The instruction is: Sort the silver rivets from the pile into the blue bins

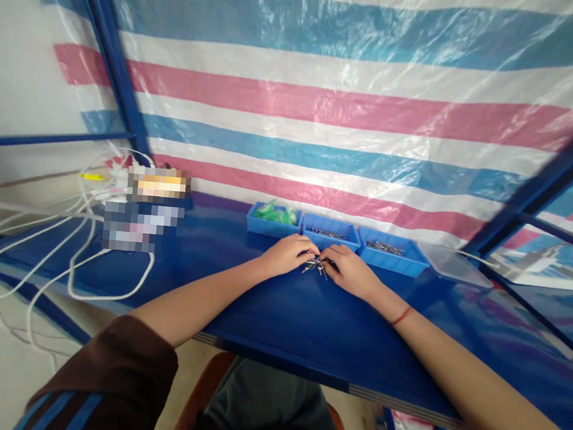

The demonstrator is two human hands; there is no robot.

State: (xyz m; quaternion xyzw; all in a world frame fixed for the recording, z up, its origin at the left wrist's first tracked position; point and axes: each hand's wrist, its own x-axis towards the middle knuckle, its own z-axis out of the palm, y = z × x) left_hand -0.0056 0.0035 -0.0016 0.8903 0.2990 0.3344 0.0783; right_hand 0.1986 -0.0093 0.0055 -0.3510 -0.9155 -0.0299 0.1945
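A small loose heap of thin, shiny metal pins (316,267) lies on the blue table (302,323), between my two hands. My left hand (289,255) comes in from the left, its fingers bent and pressed together at the heap's upper edge. From the other side my right hand (349,270) meets it, with curled fingers touching the right part of the heap. The fingertips nearly join. What each hand pinches is too small to make out. Just behind them stand a blue bin (329,240) and another blue bin (393,260), both with similar metal pieces inside.
A third blue bin (272,228) holds green plastic bags (277,212). To the right lies a clear plastic lid (455,264). White cables (83,294) loop over the table's left end, near blurred-out items. Blue frame posts (121,93) and a striped sheet (336,105) close off the back.
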